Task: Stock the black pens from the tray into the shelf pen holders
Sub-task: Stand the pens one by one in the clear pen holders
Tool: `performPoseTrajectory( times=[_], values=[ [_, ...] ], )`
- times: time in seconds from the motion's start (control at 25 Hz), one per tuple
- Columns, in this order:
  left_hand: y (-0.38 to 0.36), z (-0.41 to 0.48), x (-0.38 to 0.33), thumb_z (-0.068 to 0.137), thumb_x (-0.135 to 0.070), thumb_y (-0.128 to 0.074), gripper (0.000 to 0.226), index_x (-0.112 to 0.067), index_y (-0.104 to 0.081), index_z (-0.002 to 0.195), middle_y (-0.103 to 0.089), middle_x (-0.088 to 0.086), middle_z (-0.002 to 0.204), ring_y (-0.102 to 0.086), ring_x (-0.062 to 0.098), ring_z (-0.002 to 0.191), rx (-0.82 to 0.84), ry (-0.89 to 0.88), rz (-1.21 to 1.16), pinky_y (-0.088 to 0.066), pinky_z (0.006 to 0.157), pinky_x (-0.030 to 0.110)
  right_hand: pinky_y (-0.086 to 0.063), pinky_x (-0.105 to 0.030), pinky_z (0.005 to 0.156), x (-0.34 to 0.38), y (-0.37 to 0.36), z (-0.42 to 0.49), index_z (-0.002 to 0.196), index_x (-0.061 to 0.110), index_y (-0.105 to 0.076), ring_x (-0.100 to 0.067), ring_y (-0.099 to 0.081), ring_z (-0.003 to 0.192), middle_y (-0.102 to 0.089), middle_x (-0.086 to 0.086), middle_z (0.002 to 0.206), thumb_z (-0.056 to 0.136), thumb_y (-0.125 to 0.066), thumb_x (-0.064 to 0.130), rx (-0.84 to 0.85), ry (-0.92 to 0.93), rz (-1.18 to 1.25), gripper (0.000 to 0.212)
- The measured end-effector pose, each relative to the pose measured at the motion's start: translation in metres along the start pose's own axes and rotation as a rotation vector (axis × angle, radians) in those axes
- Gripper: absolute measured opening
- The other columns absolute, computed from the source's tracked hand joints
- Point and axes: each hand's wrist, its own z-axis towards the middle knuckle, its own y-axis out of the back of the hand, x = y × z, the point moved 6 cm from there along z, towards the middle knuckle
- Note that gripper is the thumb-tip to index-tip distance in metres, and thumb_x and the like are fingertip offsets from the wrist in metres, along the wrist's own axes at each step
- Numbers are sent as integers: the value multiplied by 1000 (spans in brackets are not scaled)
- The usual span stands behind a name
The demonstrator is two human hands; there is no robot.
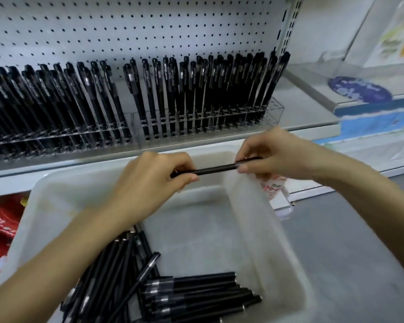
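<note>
a white pegboard shelf [149,29] carries clear holders [196,127] packed with black pens. below it, a pale tray [250,217] holds loose pens [191,292]. left hand [149,180] and right hand [273,155] pinch opposite ends of one pen [216,169] above the tray.

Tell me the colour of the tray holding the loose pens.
The tray is translucent white, seen in the head view.

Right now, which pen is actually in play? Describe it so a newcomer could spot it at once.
Find the white plastic tray below the shelf. Above its far end, the left hand and right hand each pinch one end of a single black pen. It alone is held level in the air; the rest lie in the tray or stand in the holders.
</note>
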Motion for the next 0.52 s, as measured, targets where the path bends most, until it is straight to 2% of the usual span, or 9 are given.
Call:
performPoseTrajectory(
  times=[0.08, 0.2, 0.32, 0.44, 0.52],
  values=[
    [-5, 5, 1, 82, -33, -67, 6, -30, -62, 81, -65, -17, 63, -62, 2, 64, -16, 40, -60, -53, 61, 40, -51, -18, 52, -11, 22, -4, 78, 11, -70, -10, -61, 54, -67, -4, 63, 79, -71, 11, -104, -39, 200, 2],
    [-18, 12, 0, 79, -30, -71, 16, -31, -56, 79, -65, -19, 65, -64, 2, 66, -60, 93, -137, -53, 66, 39, -49, -15, 50, -20, 35, -6, 75, 10, -68, -9, -61, 52, -66, -2, 59, 80, -69, 6, -281, -48, 473, 6],
    [-21, 18, -11, 77, -33, -73, 23, -32, -50, 82, -63, -19, 65, -63, 7, 66, -241, 127, -95, -52, 63, 38, -52, -18, 56, -23, 33, -1, 77, 9, -67, -10, -63, 58, -64, -1, 63, 79, -70, 5, -439, -30, 769, 5],
    [-14, 27, -34, 78, -41, -70, 24, -31, -49, 84, -62, -19, 69, -63, 10, 66, -381, 42, 17, -52, 58, 36, -55, -22, 64, -23, 39, 6, 92, 8, -65, -14, -67, 65, -67, -8, 75, 79, -71, 4, -574, -10, 985, 16],
    [-9, 31, -45, 83, -51, -59, 20, -32, -54, 87, -63, -19, 76, -64, 7, 69, -411, -46, 110, -52, 55, 35, -56, -24, 67, -23, 63, 5, 99, 9, -59, -19, -70, 76, -68, -13, 84, 79, -72, 3, -720, 80, 984, 25]
  ],
)
